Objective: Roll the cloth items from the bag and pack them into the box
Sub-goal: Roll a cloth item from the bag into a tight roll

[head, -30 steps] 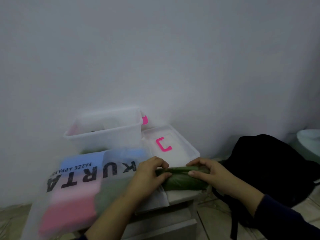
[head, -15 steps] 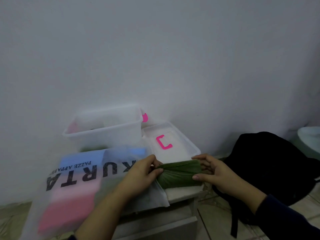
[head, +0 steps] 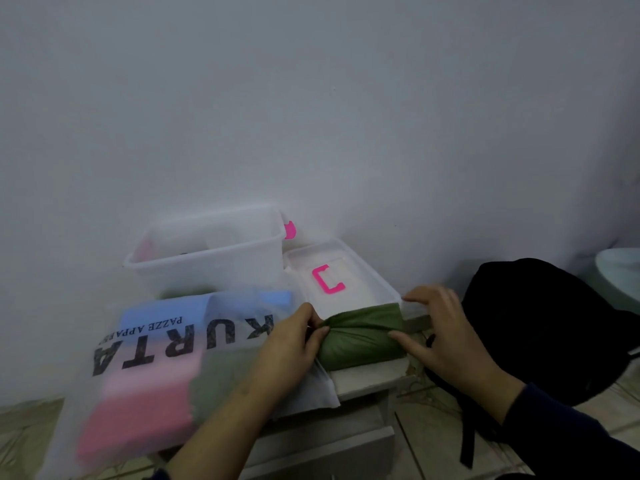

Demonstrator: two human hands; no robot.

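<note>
A green cloth (head: 363, 337) lies partly rolled on the small white table (head: 374, 375). My left hand (head: 294, 337) pinches its gathered left end. My right hand (head: 440, 327) holds the roll's right end, thumb on the near side and fingers over the far side. A translucent bag (head: 149, 368) printed KURTA, with pink, blue and green cloth inside, lies at the left. The clear plastic box (head: 207, 265) stands open behind it against the wall.
The box's lid (head: 346, 271) with a pink handle lies to the right of the box. A black backpack (head: 540, 327) sits on the floor at the right. A pale round object (head: 620, 271) shows at the far right edge.
The green cloth has been rolled a little further, and both hands have shifted along it. My right hand's fingers moved from the roll's top to its right end.
</note>
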